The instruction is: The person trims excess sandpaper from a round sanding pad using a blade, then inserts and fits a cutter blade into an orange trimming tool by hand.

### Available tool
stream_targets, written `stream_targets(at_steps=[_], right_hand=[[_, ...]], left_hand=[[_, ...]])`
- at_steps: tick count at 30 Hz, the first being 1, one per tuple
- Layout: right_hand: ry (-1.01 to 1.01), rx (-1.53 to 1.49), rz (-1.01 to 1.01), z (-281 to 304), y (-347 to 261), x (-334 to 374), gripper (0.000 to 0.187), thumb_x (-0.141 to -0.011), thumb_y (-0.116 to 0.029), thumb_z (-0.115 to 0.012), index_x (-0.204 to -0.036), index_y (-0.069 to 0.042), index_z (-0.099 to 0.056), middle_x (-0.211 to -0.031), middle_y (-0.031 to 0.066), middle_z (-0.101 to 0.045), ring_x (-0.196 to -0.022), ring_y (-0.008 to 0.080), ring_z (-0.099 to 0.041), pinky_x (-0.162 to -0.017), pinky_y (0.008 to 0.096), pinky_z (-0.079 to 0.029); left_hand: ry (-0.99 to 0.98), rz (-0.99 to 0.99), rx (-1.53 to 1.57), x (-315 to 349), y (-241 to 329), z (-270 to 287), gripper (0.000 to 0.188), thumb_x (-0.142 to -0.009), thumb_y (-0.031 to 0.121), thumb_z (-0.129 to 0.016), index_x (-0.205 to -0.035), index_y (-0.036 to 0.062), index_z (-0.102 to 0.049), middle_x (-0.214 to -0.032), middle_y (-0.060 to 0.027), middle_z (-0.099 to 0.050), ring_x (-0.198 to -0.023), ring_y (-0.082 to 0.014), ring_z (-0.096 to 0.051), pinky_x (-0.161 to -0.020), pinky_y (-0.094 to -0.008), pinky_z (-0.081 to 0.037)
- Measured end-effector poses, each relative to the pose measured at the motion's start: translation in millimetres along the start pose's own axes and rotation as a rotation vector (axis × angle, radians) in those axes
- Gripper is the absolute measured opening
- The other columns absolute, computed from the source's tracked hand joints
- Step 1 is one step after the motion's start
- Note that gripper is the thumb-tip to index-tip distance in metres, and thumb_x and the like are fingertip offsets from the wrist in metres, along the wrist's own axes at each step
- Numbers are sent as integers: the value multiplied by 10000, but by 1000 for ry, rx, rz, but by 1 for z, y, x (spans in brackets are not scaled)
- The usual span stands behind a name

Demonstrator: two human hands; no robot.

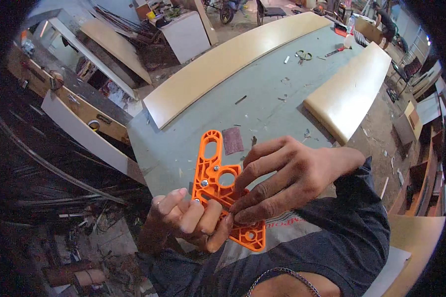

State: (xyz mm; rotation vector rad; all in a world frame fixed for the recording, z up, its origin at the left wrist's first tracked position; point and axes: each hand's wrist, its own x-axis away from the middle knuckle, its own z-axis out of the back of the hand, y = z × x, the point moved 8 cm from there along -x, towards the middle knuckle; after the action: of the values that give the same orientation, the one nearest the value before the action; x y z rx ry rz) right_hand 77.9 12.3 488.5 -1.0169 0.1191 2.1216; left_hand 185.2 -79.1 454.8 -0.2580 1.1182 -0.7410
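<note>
Close to my body, over the near end of the table, is an orange plastic drilling jig with ribs, round holes, a long slot and small metal screws. My left hand has its fingers curled around the jig's lower left side. My right hand reaches over from the right, its fingertips pressed on the jig's middle beside my left fingertips. Whatever lies between those fingertips is hidden. Just beyond the jig, a dark red rectangular piece, perhaps sandpaper, rests on the table.
On the grey-green table lie a long pale board on the left and a thicker one on the right. Farther off are scissors, a red-and-black tool and scattered scraps. Another person stands at the far right.
</note>
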Motion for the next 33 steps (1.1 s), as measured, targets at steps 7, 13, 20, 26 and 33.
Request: stream_targets(at_steps=[7, 13, 20, 26, 33], right_hand=[[-29, 12, -49, 3, 4, 1, 222, -861, -185, -676, -1030, -42, -699, -1005, 57, -701, -878, 210, -669, -714, 323, -506], [123, -24, -41, 6, 4, 1, 222, -844, -205, -642, -1003, -52, -670, -901, 40, -653, -790, 217, -615, -638, 342, -440], [34, -14, -59, 2, 9, 1, 176, -824, -177, -614, -944, -53, -650, -878, 53, -599, -850, 237, -592, -654, 364, -434], [10, 2, -26, 0, 8, -1, 196, -758, -188, -621, -902, -57, -602, -872, 57, -572, -873, 244, -591, -673, 372, -441], [-33, 20, -21, -3, 6, -2, 202, -735, -175, -627, -889, -54, -583, -924, 64, -595, -917, 252, -606, -706, 386, -464]], left_hand=[[-113, -57, 14, -2, -8, 0, 255, -870, 324, -610, -1052, 223, -463, -817, 51, -526, -804, -126, -410, -776, -428, -415], [-137, 29, 138, 6, -9, 8, 263, -844, 219, -637, -1085, 154, -557, -927, -45, -616, -870, -194, -485, -798, -534, -426], [-56, -65, 117, 9, -3, 4, 274, -810, 216, -672, -1054, 178, -554, -863, -34, -615, -830, -188, -492, -772, -520, -448], [-170, 7, 83, 1, -7, -3, 352, -858, 345, -660, -1111, 233, -444, -882, 51, -519, -847, -112, -427, -827, -443, -409], [-116, -46, 148, 15, -1, -2, 289, -821, 289, -697, -1057, 203, -554, -968, 0, -618, -899, -161, -518, -801, -511, -456]])
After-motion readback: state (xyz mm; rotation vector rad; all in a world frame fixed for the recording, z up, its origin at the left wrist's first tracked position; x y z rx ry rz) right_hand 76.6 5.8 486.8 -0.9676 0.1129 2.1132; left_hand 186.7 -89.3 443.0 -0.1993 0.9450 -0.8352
